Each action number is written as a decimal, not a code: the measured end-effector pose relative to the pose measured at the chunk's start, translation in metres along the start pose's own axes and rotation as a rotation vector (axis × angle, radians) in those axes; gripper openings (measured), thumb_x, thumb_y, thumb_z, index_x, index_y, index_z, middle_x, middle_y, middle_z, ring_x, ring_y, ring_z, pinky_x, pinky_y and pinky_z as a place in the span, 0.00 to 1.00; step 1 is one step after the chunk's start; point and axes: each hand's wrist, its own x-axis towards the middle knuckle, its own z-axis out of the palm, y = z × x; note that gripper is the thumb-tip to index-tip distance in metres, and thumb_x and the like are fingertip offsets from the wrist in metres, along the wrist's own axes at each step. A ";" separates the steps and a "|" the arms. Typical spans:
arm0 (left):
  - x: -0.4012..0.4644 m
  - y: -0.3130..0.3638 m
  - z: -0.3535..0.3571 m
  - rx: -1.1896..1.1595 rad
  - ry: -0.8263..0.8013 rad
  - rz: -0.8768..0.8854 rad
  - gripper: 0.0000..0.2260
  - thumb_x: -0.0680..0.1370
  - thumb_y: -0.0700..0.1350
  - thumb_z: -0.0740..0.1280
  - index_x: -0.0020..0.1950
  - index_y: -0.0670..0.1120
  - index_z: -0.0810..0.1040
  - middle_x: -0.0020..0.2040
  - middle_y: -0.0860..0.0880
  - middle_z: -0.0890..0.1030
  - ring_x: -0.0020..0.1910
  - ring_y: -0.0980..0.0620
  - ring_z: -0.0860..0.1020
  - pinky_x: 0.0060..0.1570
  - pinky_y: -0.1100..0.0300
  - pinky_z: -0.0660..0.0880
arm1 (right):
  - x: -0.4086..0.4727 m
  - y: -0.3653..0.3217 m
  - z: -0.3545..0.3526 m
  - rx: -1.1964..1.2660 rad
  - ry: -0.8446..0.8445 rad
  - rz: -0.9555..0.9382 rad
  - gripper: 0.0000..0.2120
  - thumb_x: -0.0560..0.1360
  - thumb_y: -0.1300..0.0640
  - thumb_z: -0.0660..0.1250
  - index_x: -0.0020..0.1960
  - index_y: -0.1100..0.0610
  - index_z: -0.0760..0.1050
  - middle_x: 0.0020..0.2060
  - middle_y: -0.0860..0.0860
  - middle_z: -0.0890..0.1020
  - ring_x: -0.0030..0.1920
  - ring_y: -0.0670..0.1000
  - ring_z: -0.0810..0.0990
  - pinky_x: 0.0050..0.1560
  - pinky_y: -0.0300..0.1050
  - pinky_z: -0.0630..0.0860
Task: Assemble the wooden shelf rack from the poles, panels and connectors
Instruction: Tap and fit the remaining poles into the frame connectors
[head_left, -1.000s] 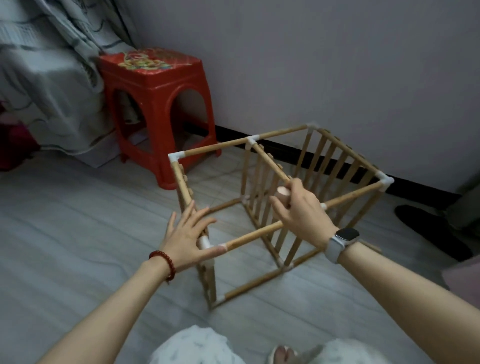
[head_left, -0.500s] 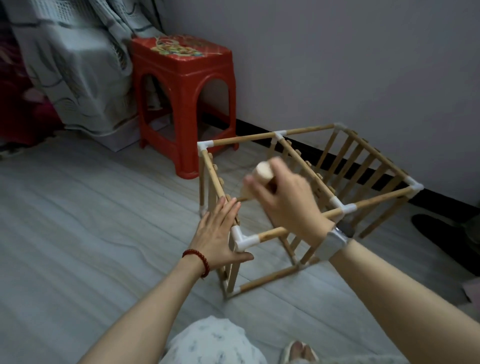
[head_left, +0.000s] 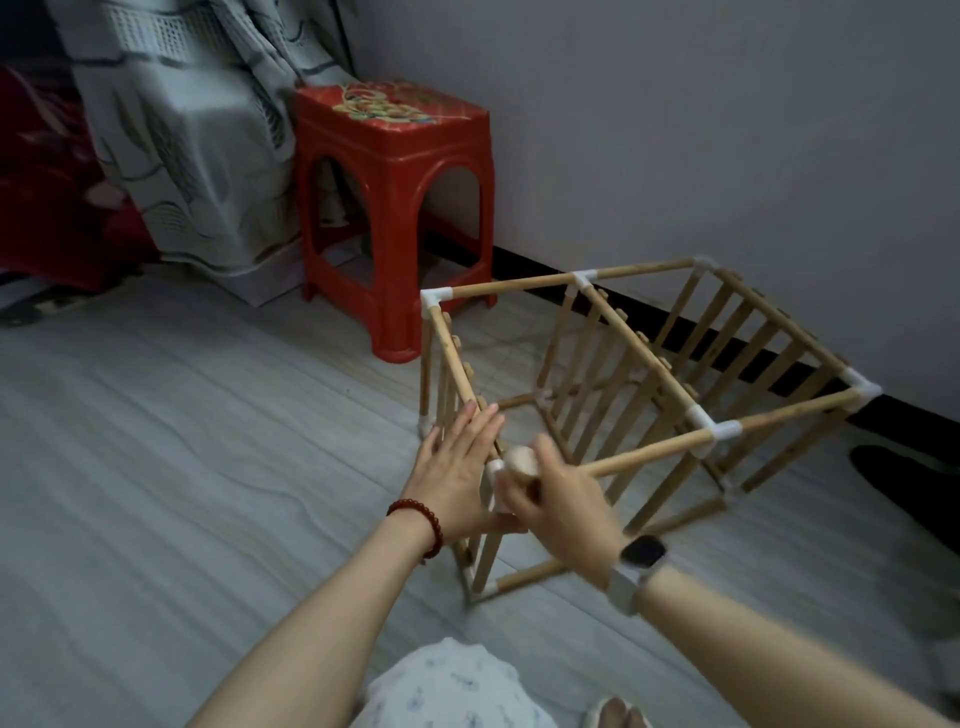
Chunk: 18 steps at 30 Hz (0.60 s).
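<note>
Flat fingers of the left hand (head_left: 457, 470) press the rack (head_left: 644, 384) beside its near white corner connector (head_left: 493, 467). Right hand (head_left: 563, 506) grips a wooden mallet (head_left: 522, 462) at that corner. Open floor (head_left: 208, 441) lies leftward; no writing is legible.

You have one wooden rack frame (head_left: 644, 395) at centre right, with three slatted panels standing in it. One red plastic stool (head_left: 395, 208) stands at upper centre. Your two hands, left hand (head_left: 457, 467) and right hand (head_left: 566, 514), share one small wooden mallet (head_left: 522, 462).
</note>
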 end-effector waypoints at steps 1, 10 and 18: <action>0.000 0.001 0.000 -0.005 -0.001 -0.002 0.49 0.66 0.68 0.64 0.75 0.54 0.37 0.74 0.61 0.33 0.69 0.63 0.27 0.73 0.46 0.39 | -0.004 0.005 0.007 -0.154 -0.141 0.014 0.12 0.78 0.44 0.56 0.50 0.52 0.62 0.39 0.48 0.79 0.38 0.49 0.81 0.40 0.48 0.79; -0.001 0.001 -0.001 -0.001 -0.004 -0.009 0.50 0.66 0.68 0.65 0.75 0.54 0.37 0.73 0.62 0.33 0.68 0.63 0.27 0.73 0.47 0.39 | 0.006 0.008 -0.004 -0.055 -0.021 -0.065 0.13 0.77 0.43 0.57 0.49 0.52 0.62 0.37 0.46 0.78 0.36 0.48 0.80 0.36 0.44 0.77; 0.000 -0.003 -0.008 -0.019 -0.004 -0.010 0.51 0.65 0.63 0.70 0.76 0.52 0.41 0.74 0.60 0.35 0.68 0.64 0.28 0.72 0.51 0.41 | 0.020 0.012 -0.022 0.038 0.119 -0.159 0.19 0.73 0.38 0.53 0.48 0.55 0.64 0.32 0.48 0.78 0.31 0.49 0.79 0.32 0.46 0.77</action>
